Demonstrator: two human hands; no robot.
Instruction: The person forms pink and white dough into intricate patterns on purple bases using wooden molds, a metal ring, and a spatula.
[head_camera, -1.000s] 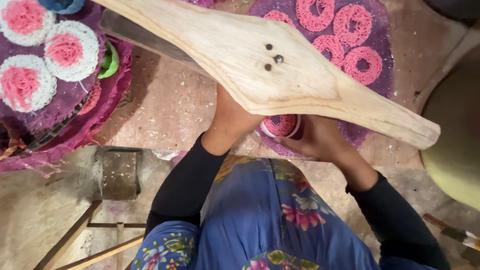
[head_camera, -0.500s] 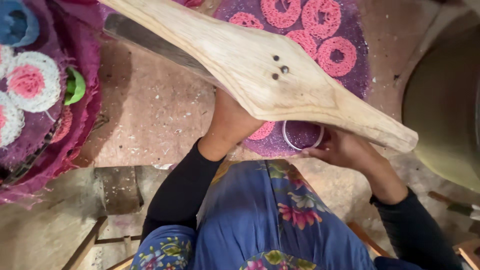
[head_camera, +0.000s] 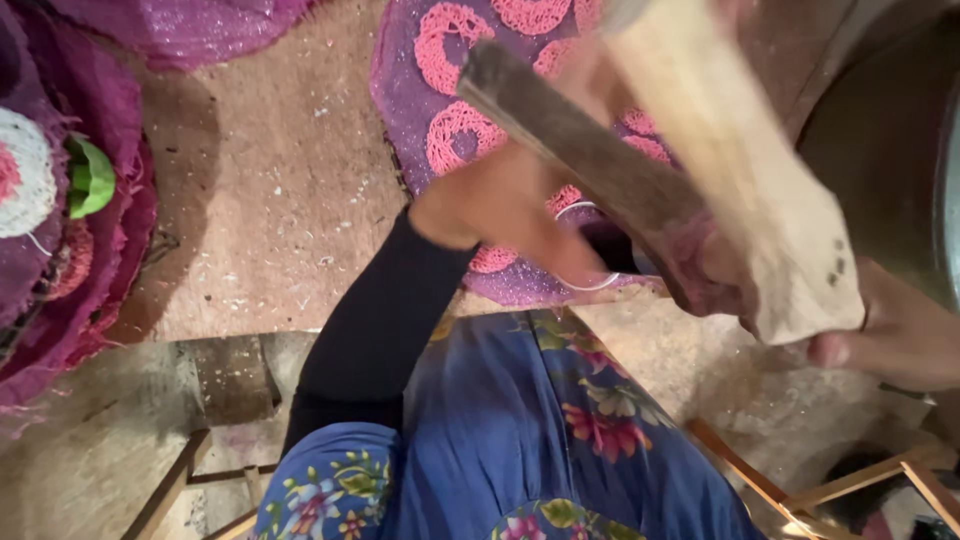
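A pale wooden paddle (head_camera: 740, 170) with a dark bar (head_camera: 580, 150) beneath it slants from the top centre down to the right, blurred and close to the camera. My right hand (head_camera: 895, 340) grips the paddle's lower end. My left hand (head_camera: 505, 215), in a black sleeve, reaches under the dark bar towards a thin round ring (head_camera: 590, 250). That ring lies on a purple mesh cloth (head_camera: 400, 90) covered with several pink coiled rounds (head_camera: 455, 135). The bar hides my left fingers, so what they hold is unclear.
More purple cloths with pink-and-white rounds and a green leaf (head_camera: 90, 175) are stacked at the left edge. A large dark round vessel (head_camera: 890, 140) fills the right side. Wooden frame slats (head_camera: 200, 470) show below, beside my blue flowered garment (head_camera: 520, 440).
The paddle has swung from lying across the view to slanting steeply towards the right. My right hand left the ring and now grips the paddle's end. The view shifted right.
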